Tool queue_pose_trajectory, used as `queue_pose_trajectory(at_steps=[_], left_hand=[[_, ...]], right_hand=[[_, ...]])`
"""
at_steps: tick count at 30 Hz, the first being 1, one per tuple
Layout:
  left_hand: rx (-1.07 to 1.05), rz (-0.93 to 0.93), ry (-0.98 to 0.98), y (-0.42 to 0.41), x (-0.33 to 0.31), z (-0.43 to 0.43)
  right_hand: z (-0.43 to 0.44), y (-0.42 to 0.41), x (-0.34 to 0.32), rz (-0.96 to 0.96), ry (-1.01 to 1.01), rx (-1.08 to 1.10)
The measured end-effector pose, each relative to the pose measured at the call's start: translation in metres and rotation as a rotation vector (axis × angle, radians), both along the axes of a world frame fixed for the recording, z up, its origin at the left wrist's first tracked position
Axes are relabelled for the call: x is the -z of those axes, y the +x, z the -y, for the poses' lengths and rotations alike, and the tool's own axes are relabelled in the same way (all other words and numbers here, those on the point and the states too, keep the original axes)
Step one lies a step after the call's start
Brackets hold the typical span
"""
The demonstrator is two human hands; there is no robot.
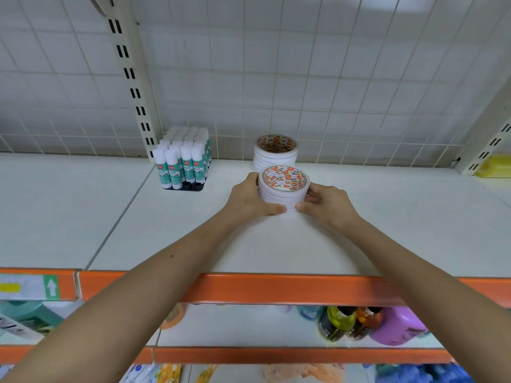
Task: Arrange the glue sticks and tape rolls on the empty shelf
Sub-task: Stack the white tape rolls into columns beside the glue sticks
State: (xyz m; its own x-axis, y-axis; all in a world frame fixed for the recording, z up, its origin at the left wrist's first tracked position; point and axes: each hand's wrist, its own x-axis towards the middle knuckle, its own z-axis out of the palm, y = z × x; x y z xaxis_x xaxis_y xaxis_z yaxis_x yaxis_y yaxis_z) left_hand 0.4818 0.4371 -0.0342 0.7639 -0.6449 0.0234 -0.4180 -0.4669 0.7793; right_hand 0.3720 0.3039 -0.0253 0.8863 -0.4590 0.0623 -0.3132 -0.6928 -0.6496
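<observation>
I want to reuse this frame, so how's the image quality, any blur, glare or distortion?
Head view: wide-angle bending curves the shelf edge and wall grid; lower-shelf bottles are blurred; lighting is soft, without harsh glare; the held tape stack is fairly sharp.

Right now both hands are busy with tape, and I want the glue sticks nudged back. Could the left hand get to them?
Probably yes. The left hand holds the front tape stack, and bare shelf lies between it and the glue sticks. It would have to let go of the stack first.
</observation>
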Motion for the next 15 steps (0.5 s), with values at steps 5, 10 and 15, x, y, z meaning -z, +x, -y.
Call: queue_pose_trajectory(at_steps=[5, 10, 15], left_hand=[[0.01, 0.112, 0.139, -0.014, -0.006, -0.011], [-0.042, 0.19, 0.193, -0.039, -0.006, -0.02], [-0.174, 0.269, 0.118, -0.091, -0.001, -0.012]], right_hand=[[0.004, -0.007, -0.001, -0.06, 0.013, -0.01], [0.003, -0.019, 0.003, -0.032, 0.025, -0.062], [0.021, -0.058, 0.003, -0.057, -0.07, -0.176]])
